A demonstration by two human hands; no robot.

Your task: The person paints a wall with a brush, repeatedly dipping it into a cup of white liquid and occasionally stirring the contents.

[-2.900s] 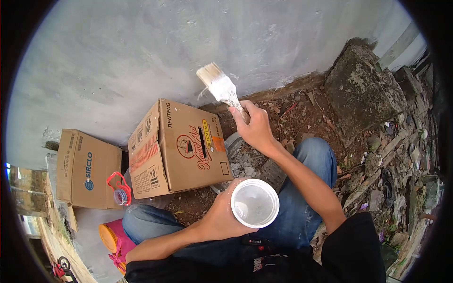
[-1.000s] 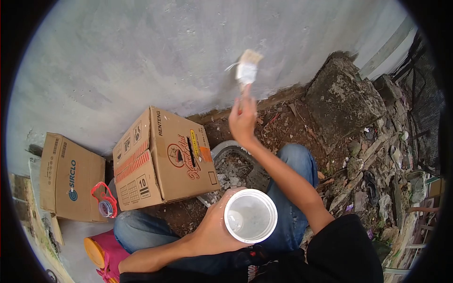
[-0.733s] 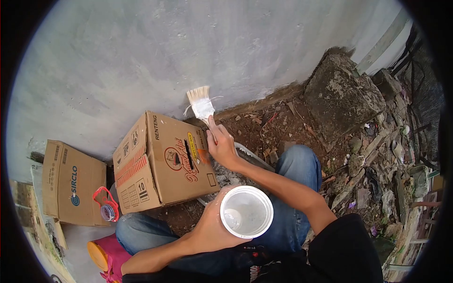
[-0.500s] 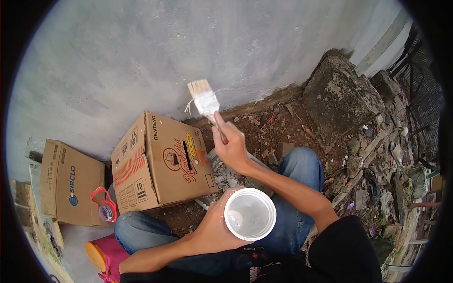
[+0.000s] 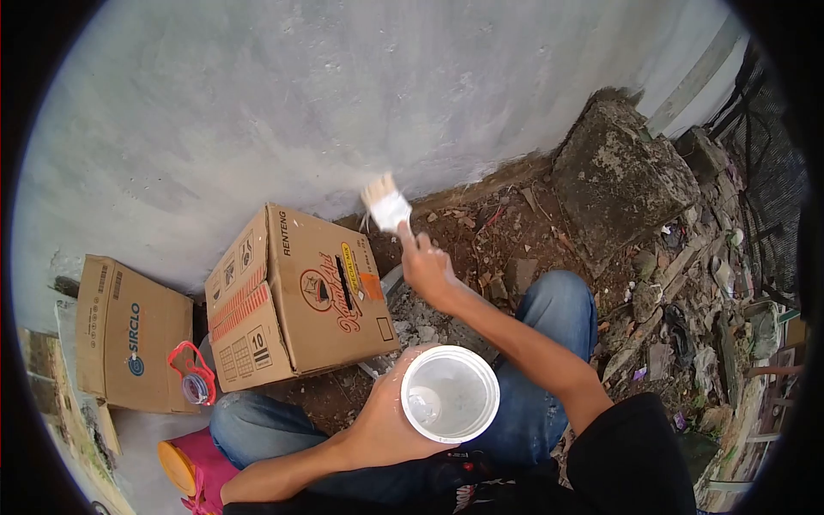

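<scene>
My right hand (image 5: 429, 273) is closed round the handle of a paintbrush (image 5: 390, 208), whose pale bristles point up toward the foot of the grey wall (image 5: 257, 103). White paint coats the brush's ferrule. In my left hand (image 5: 384, 412) is a white plastic tub (image 5: 451, 395), gripped round its side with its round mouth facing up. Whitish liquid shows low inside it. The tub sits over my lap, between my knees in jeans. Streaks of whitish paint cover the wall.
A large cardboard box (image 5: 330, 300) stands left of the brush, with a smaller box (image 5: 146, 343) beyond it. A bottle with a red handle (image 5: 196, 386) and a pink bag (image 5: 206, 463) lie lower left. A concrete block (image 5: 622, 180) and rubble (image 5: 669, 343) are on the right.
My right hand has brought the paintbrush down and slightly right, lower along the wall. The tub in my left hand has shifted very slightly left.
</scene>
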